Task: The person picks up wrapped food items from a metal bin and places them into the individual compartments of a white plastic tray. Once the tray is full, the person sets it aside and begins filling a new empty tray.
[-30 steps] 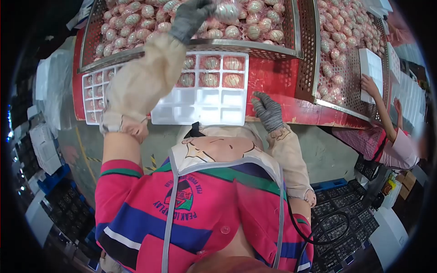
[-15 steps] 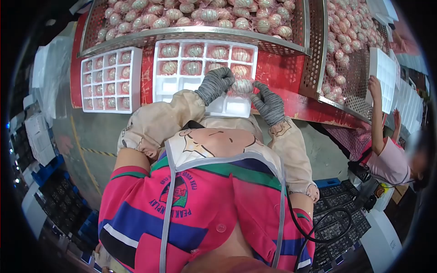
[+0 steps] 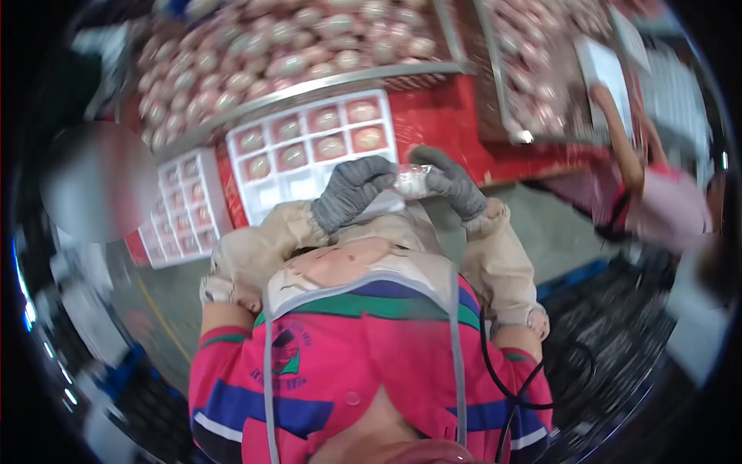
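My left hand (image 3: 352, 192) and my right hand (image 3: 457, 184), both in grey knit gloves, hold a wrapped egg (image 3: 411, 180) between them. Its clear plastic wrapper shows pale and pinkish markings, blurred by motion. The fingers of each hand close on one side of the wrapper. Just beyond my left hand lies a white compartment tray (image 3: 232, 158), its far two rows holding similar wrapped eggs. Some nearer compartments are bare, and my left hand and forearm hide part of that tray.
A metal bin (image 3: 325, 81) heaped with wrapped eggs stands behind the tray. At left is a filled white tray (image 3: 219, 189). The red table (image 3: 433, 116) runs right towards a second bin (image 3: 506, 108). Another person's hand (image 3: 600, 97) touches a white tray (image 3: 607, 73) there.
The camera view has turned and shifted, so the bins and trays appear tilted and moved. Both hands still hold the wrapped egg, now close together in front of my apron.
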### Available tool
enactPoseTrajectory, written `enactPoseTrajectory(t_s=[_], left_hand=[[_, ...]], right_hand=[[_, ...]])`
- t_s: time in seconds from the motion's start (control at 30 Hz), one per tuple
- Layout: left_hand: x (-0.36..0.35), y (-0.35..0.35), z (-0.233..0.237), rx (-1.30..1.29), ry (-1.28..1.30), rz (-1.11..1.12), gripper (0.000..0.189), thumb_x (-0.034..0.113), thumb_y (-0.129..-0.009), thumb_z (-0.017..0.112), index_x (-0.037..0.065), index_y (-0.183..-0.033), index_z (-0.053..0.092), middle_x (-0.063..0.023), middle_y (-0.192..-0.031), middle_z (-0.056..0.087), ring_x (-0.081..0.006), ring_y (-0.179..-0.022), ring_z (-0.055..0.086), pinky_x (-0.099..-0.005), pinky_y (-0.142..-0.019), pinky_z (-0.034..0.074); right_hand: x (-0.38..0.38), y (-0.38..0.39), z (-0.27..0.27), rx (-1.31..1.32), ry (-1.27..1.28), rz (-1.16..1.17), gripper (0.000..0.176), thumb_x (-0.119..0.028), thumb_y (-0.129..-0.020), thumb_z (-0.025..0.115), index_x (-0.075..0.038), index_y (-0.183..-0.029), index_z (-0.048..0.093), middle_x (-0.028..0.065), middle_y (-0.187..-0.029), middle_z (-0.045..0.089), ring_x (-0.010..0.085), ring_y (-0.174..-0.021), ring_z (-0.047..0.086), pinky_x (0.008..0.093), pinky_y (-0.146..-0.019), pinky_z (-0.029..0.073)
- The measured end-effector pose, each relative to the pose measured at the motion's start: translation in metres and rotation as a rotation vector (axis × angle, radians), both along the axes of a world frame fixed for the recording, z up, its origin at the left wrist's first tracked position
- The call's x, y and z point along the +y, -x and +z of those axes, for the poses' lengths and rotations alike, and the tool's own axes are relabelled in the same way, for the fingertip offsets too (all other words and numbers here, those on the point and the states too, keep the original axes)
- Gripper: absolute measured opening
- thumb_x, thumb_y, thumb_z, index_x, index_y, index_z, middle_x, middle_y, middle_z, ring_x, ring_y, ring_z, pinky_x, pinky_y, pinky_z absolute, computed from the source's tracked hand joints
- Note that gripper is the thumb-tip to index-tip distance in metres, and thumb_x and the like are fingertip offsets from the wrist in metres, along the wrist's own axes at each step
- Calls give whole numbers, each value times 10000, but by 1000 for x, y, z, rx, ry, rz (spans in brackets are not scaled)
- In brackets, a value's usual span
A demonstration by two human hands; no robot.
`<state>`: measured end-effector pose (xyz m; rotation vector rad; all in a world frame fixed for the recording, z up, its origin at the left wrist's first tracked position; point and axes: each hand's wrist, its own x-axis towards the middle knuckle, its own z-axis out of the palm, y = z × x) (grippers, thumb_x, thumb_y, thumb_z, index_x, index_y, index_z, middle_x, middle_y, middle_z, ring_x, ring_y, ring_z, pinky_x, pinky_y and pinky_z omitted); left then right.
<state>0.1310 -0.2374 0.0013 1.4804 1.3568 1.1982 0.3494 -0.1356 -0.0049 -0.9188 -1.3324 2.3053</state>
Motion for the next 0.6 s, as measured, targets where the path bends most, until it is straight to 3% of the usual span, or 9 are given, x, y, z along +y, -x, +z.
enactPoseTrajectory(t_s=[0.03,0.13,0.2,0.27,0.3,0.33,0.4,0.43,0.6], left_hand=[[2,-8,-4,-41,87,-40,153,47,-821,647,19,-971,652,-99,-863,652,-195,-779,626,-284,-723,498],[13,-40,3,-107,381,-181,153,33,-822,631,13,-972,648,-68,-869,637,-160,-779,594,-267,-740,481],[18,-51,-2,130,234,-232,177,30,-826,630,9,-1001,636,-74,-917,627,-125,-800,578,-255,-744,474],[20,-60,6,199,403,-310,209,23,-840,620,16,-1048,616,-59,-966,622,-106,-808,566,-251,-744,475],[19,-59,-8,86,385,-273,224,22,-846,617,21,-1070,608,-49,-965,622,-106,-811,568,-246,-741,474],[18,-55,-20,-28,376,-235,239,22,-853,613,26,-1092,601,-40,-964,623,-107,-814,570,-242,-739,473],[20,-44,-32,-59,445,-253,260,11,-851,613,33,-1110,599,-25,-967,628,-111,-811,578,-231,-731,470],[20,-45,-22,-82,531,-236,249,25,-856,611,25,-1104,604,-34,-952,640,-97,-804,581,-216,-701,459],[21,-35,-7,77,638,-211,211,0,-857,597,-4,-1068,607,-48,-923,630,-117,-814,583,-230,-727,490]], right_hand=[[-5,-5,24,62,179,70,615,-235,-782,723,-81,-1313,455,63,-1171,572,180,-1069,538,295,-905,443],[-32,-38,30,9,209,93,568,-240,-754,744,-74,-1252,525,59,-1131,595,159,-1040,548,299,-884,454],[-69,-62,-30,-80,156,-122,519,-229,-738,754,-59,-1193,572,52,-1107,610,141,-1016,557,297,-843,473],[-99,-89,-82,-109,-167,-263,529,-187,-771,722,-38,-1238,524,59,-1165,581,155,-983,585,275,-843,493],[-112,-103,-55,10,298,-413,496,-220,-792,703,-51,-1226,534,68,-1182,574,149,-975,589,277,-819,499],[-128,-114,-92,35,308,-468,496,-220,-792,703,-51,-1226,534,68,-1182,574,149,-975,589,277,-819,499],[-160,-131,-190,169,76,-925,461,-268,-810,676,-67,-1204,547,51,-1124,605,145,-930,605,277,-764,508],[-165,-141,-186,145,463,-1189,420,-320,-826,647,-112,-1181,561,22,-1026,635,146,-863,614,292,-707,507],[-120,-172,-255,-112,589,-1397,343,-355,-850,610,-167,-1136,583,-11,-897,630,132,-748,588,297,-645,482]])
